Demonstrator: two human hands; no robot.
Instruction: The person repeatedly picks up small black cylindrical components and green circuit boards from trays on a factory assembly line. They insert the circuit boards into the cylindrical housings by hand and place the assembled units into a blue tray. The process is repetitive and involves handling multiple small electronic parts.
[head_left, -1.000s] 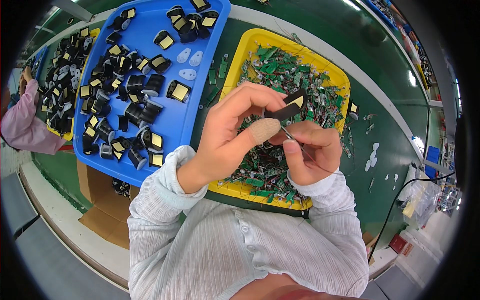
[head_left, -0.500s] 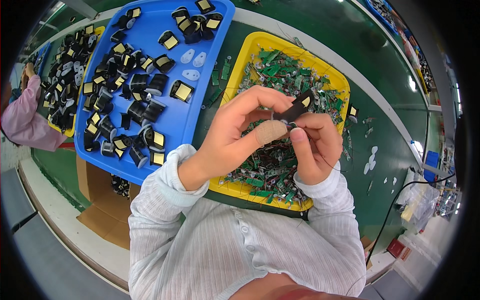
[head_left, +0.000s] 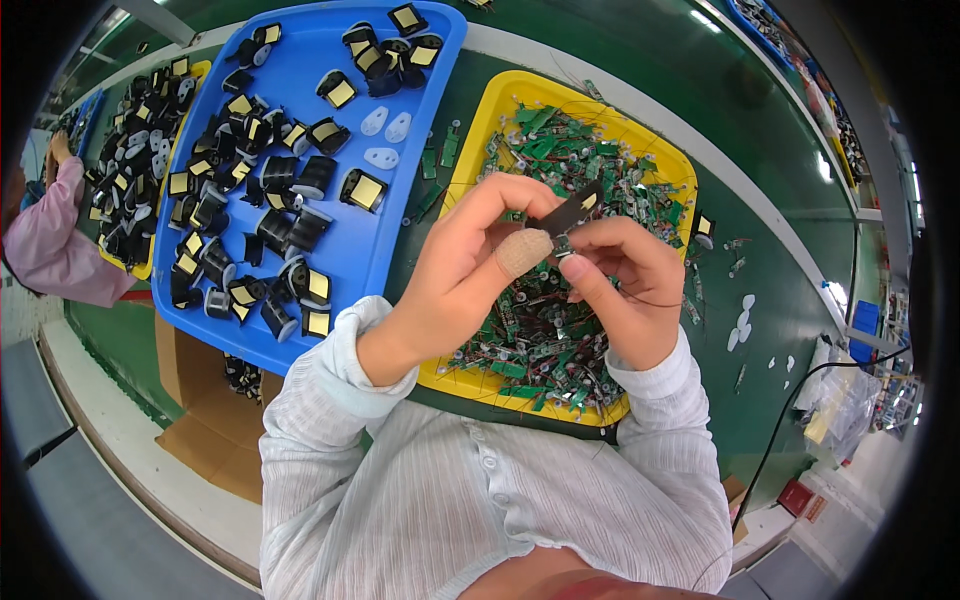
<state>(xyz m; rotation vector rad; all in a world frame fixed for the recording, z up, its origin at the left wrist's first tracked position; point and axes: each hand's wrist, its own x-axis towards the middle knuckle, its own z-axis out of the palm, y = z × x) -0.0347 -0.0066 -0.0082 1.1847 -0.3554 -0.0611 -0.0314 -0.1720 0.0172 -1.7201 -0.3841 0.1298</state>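
My left hand (head_left: pixel 465 265), its thumb wrapped in a tan bandage, is closed on a black plastic housing (head_left: pixel 570 214) with a pale yellow pad. Against the near end of that housing, my right hand (head_left: pixel 640 290) pinches a small circuit board (head_left: pixel 562 246) between thumb and forefinger. A thin dark wire (head_left: pixel 655 303) trails out past the right fingers. Both hands are above a yellow tray (head_left: pixel 470 384) heaped with green circuit boards (head_left: pixel 540 345) and wires. How far the board sits inside the housing is hidden by my fingers.
To the left, a blue tray (head_left: pixel 365 250) holds many black housings (head_left: pixel 308 230) and several grey oval pieces (head_left: pixel 381 158). Beyond it is another yellow tray (head_left: pixel 205 75) beside a co-worker's pink sleeve (head_left: pixel 65 240). White pieces (head_left: pixel 743 320) lie right; a cardboard box (head_left: pixel 215 430) stands below.
Both hands have shifted slightly left with the housing. My right fingers have drawn a little apart from it, and the small board between thumb and forefinger now shows more.
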